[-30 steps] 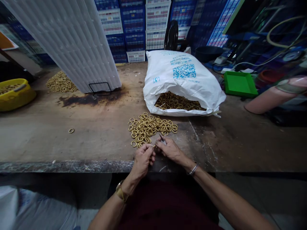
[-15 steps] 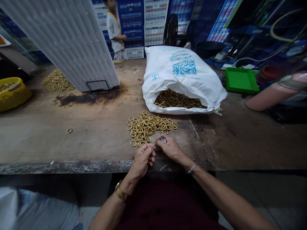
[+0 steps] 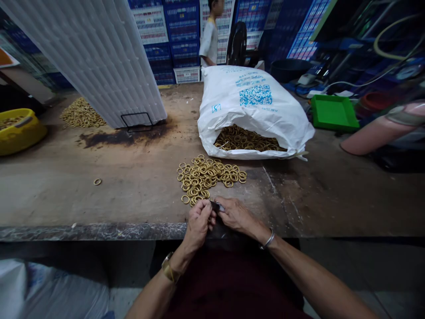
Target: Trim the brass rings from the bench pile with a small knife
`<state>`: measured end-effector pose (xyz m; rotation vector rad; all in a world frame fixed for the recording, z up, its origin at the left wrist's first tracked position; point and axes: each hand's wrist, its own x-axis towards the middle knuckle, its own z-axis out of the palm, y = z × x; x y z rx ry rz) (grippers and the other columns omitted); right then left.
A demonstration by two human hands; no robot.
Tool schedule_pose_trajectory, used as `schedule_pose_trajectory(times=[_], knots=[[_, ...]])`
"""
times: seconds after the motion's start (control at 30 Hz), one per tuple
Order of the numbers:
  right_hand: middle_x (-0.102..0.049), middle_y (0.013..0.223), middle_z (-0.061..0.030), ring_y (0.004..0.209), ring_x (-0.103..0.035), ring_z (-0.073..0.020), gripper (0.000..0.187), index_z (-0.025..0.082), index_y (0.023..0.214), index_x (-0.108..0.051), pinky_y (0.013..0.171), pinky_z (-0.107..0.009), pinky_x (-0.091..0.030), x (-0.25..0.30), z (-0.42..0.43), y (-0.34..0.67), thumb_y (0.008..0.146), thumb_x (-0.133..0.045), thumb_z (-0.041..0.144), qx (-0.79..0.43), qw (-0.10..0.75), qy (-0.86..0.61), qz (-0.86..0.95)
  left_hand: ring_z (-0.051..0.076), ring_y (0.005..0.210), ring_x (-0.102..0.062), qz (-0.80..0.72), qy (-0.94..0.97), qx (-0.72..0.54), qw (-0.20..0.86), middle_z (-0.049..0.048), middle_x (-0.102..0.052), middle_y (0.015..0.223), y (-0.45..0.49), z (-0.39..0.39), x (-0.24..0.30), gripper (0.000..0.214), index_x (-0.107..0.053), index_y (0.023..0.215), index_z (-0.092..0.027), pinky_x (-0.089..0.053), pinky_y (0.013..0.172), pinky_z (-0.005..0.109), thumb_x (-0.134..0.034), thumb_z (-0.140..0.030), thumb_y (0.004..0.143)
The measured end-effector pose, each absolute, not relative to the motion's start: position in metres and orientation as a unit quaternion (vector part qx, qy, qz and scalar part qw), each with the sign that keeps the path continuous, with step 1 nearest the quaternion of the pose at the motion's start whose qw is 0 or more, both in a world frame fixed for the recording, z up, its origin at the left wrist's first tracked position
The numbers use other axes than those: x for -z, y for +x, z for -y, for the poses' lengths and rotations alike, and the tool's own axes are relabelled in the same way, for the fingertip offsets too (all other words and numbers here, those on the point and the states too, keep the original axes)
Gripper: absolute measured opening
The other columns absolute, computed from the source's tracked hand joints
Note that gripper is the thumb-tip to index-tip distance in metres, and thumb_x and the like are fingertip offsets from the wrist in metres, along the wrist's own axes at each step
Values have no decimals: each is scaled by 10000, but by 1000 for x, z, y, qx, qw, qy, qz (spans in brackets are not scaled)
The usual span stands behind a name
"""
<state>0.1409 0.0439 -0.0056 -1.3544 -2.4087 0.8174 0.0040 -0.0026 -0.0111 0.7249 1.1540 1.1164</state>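
My left hand (image 3: 199, 221) is closed in a pinch at the front of the table. A gold-coloured ring showed in its fingertips just before; now the fingers mostly hide it. My right hand (image 3: 237, 215) is closed around a small dark tool with a blade-like end (image 3: 217, 207), which meets the left fingertips. Its exact kind is not clear. Just beyond both hands lies a loose pile of gold rings (image 3: 206, 175). Behind that pile lies a white printed sack (image 3: 252, 95), its mouth facing me and full of similar rings (image 3: 247, 139).
A single ring (image 3: 97, 181) lies on the table (image 3: 133, 195) at left. Farther back are another ring pile (image 3: 79, 113), a yellow basin (image 3: 21, 133) and a tall white corrugated stack (image 3: 122, 66). At right stand a green tray (image 3: 334, 111) and a pink cylinder (image 3: 381, 130). A person (image 3: 210, 37) is behind.
My right hand has turned, bringing the dark tool against my left fingertips. The ring edge between the hands is now covered. The person behind has moved to the right.
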Motion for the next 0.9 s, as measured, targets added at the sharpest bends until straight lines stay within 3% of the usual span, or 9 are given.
schedule_pose_trajectory(times=[0.17,0.27,0.47,0.9], knots=[[-607,681,-29,581,-497,-129,186,189,864,-586,539,-224,-280,4,-56,146,755,-444,143,-256,100,-519,809,53,454,-465,-462,341,-467,672,-24,-527,618,7,12,1,333,-540,789,-156,-326,403,161,-582,-484,749],[-601,701,-17,591,-499,-124,237,193,942,-576,549,-215,-295,6,-61,144,770,-420,146,-250,128,-544,790,50,434,-442,-418,281,-486,714,-22,-531,635,6,15,-1,322,-518,779,-158,-299,381,166,-604,-465,736],[-538,614,7,543,-447,-110,126,185,767,-550,530,-211,-290,6,-55,130,771,-426,162,-294,208,-481,799,39,451,-431,-448,225,-524,688,-12,-554,713,0,12,3,320,-493,770,-160,-277,383,157,-645,-434,705],[-601,653,-15,565,-479,-115,160,180,725,-557,545,-214,-297,-4,-41,129,695,-428,91,-322,134,-409,843,59,427,-397,-498,341,-502,620,-45,-473,508,-5,11,16,372,-516,750,-167,-312,409,161,-549,-538,751]])
